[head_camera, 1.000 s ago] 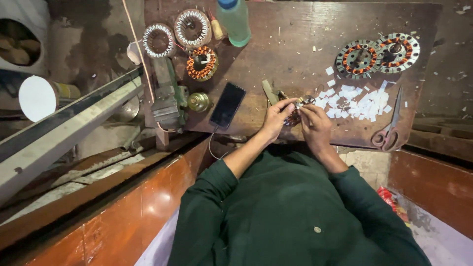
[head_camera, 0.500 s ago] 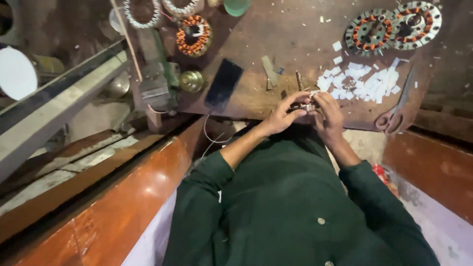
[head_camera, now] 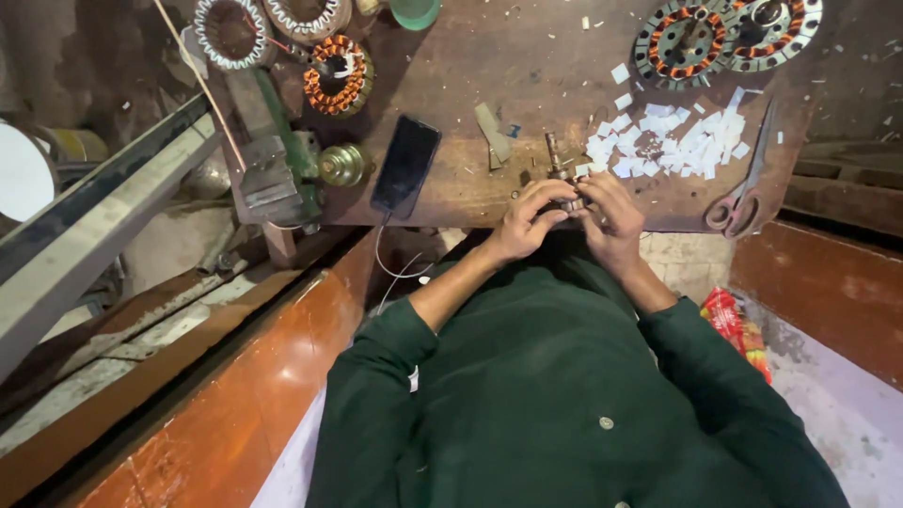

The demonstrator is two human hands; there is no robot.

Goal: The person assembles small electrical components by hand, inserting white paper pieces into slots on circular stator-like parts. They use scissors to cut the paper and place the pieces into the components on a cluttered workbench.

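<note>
Head view: left hand (head_camera: 523, 221) and right hand (head_camera: 611, 218) meet at the near edge of the wooden bench (head_camera: 527, 75), fingertips of both pinched together on a small metal part (head_camera: 570, 200), mostly hidden. It looks rigid, light and easy to drop, so hold it by its sides between thumb and fingertips, just beside the white paper scraps (head_camera: 673, 141).
</note>
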